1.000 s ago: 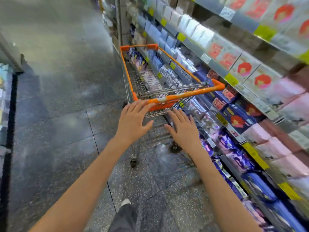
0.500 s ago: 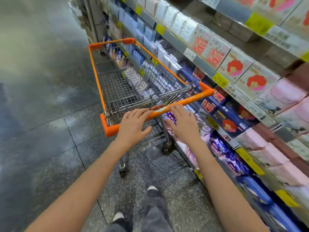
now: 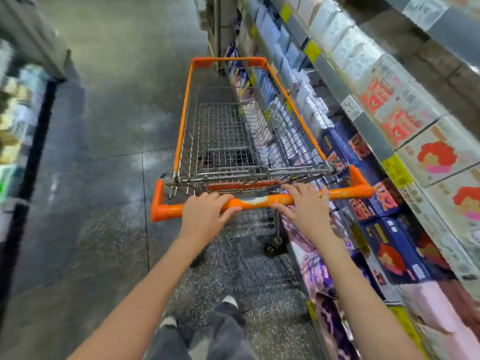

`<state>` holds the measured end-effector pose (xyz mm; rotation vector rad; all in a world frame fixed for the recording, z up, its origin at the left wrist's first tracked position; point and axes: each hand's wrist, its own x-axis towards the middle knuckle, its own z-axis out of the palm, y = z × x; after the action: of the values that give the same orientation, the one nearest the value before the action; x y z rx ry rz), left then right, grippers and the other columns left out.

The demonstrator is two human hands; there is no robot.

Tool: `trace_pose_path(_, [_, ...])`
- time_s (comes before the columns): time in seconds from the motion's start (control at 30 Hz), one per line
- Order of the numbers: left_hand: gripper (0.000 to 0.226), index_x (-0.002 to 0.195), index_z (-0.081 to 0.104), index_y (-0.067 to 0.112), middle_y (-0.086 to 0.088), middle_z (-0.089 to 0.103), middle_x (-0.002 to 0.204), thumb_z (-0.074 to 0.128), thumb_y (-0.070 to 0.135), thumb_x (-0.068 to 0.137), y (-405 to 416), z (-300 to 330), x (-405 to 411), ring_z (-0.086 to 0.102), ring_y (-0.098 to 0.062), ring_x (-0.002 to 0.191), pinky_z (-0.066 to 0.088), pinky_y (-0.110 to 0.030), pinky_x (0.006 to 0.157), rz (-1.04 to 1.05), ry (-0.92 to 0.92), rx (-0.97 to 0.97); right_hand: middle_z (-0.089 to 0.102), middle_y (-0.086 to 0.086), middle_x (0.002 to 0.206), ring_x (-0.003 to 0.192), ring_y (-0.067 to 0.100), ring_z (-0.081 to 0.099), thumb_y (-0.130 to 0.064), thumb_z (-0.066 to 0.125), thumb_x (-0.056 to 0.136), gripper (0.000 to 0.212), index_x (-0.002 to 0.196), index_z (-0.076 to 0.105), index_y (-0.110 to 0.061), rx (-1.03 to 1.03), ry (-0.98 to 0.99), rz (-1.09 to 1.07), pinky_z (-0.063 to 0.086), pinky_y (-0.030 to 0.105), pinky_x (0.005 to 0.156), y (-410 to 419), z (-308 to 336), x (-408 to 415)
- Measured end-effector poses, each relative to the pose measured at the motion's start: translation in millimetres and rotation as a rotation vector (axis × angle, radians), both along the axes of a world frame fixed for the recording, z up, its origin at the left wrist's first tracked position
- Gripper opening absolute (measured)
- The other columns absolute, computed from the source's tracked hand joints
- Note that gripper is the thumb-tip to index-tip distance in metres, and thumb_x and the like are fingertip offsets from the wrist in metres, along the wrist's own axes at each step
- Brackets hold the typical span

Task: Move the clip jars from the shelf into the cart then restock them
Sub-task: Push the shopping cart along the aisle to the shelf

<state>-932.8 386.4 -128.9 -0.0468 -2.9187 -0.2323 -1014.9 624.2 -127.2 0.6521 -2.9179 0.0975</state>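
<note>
Cart [image 3: 220, 141] basket is bare wire mesh, grey metal, dull sheen. Handle [image 3: 259, 202] is orange plastic, glossy – worn whitish patch mid-bar. Floor [image 3: 104, 152] is polished speckled stone tile, wet-looking shine. Shelf [image 3: 374, 136] edge matt grey metal; packs [image 3: 439, 157] on it glossy printed film. Trousers [image 3: 226, 331] soft grey cloth.

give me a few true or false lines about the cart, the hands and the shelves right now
1. Both hands are on the orange handle of the cart. True: the left hand and the right hand both rest on it.
2. The cart's basket holds several jars. False: only bare wire mesh shows inside.
3. The shelves stand on the person's right. True.
4. The cart's rim is blue. False: it is orange.
5. The left hand holds a jar. False: it holds only the handle.
</note>
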Motion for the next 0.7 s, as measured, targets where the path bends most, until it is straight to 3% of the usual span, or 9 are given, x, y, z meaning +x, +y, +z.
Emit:
trace_pose_path(0.2, [0.056,0.103,0.07,0.029,0.009,0.065,0.073,0.029,0.065,0.087,-5,-2,7,0.058,-0.014,0.064,0.038,-0.028,0.057,0.043,-0.015,0.073,0.065,0.004,0.089,0.082,0.027,0.06,-0.075,0.012,0.087,0.08,0.098,0.068,-0.019,-0.029,0.081,0.014,0.026,0.044,0.093,-8,-4,6])
trace_pose_path(0.43, [0.064,0.115,0.066,0.029,0.006,0.066,0.08,0.026,0.068,0.083,-36,5,26,0.058,-0.014,0.073,0.041,-0.031,0.07,0.064,-0.066,0.089,0.062,0.002,0.089,0.081,0.026,0.058,-0.074,0.013,0.086,0.076,0.096,0.068,-0.021,-0.048,0.085,-0.02,0.026,0.044,0.091,-40,-3,36])
trace_pose_path(0.57, [0.072,0.118,0.064,0.032,0.007,0.065,0.08,0.017,0.071,0.078,-62,7,45,0.048,-0.009,0.069,0.038,-0.028,0.072,0.05,-0.082,0.077,0.062,0.002,0.091,0.083,0.026,0.059,-0.071,0.028,0.083,0.063,0.1,0.068,-0.026,-0.049,0.086,-0.046,0.025,0.044,0.091,-67,-2,63])
trace_pose_path(0.7, [0.073,0.122,0.06,0.035,0.008,0.066,0.091,0.015,0.072,0.079,-92,9,73,0.056,-0.011,0.082,0.038,-0.029,0.078,0.02,-0.118,0.052,0.062,0.005,0.094,0.086,0.029,0.06,-0.073,0.026,0.081,0.067,0.101,0.069,-0.025,-0.053,0.043,-0.108,0.037,0.055,0.091,-94,-3,99])
